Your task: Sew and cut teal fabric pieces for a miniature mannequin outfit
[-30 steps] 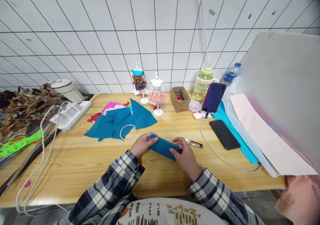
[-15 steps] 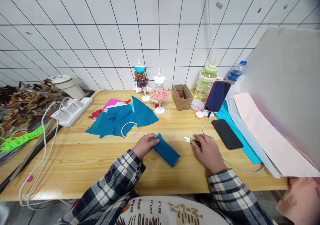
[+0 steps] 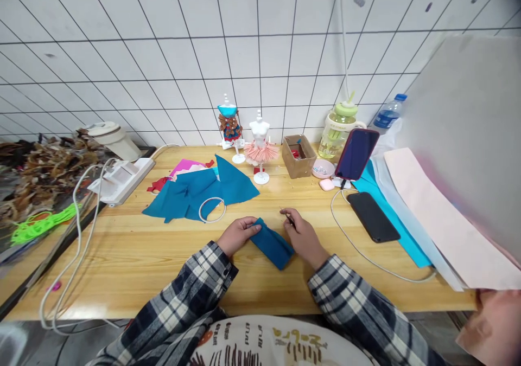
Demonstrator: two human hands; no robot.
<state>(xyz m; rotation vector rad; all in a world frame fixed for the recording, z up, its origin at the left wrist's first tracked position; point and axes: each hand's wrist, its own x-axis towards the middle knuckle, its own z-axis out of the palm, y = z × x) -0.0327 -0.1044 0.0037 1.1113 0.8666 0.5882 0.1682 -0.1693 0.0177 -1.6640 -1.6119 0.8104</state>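
Note:
A folded strip of dark teal cloth [image 3: 273, 248] slants over the wooden table, its upper left end pinched between the thumb and fingers of my left hand [image 3: 239, 235]. Close to the strip's right side, my right hand [image 3: 304, 238] is closed around small thread snips [image 3: 290, 219]. Only a dark bit of the snips shows past the fingers; most of them is hidden in the hand. Beyond my left hand lies a larger teal cloth piece [image 3: 191, 190], with a pale ring [image 3: 201, 214] resting on its front edge.
Two small dress forms [image 3: 260, 130] stand at the back, beside a cardboard box [image 3: 299, 162]. To the right are a propped phone [image 3: 356, 154], a flat black phone [image 3: 373, 217], a cable and pink sheets [image 3: 442, 209]. A power strip [image 3: 122, 180] with white cords sits left.
My right hand has moved left with the thread snips, from beside the black phone to the folded cloth. My left hand keeps its pinch on the cloth. The view has shifted slightly.

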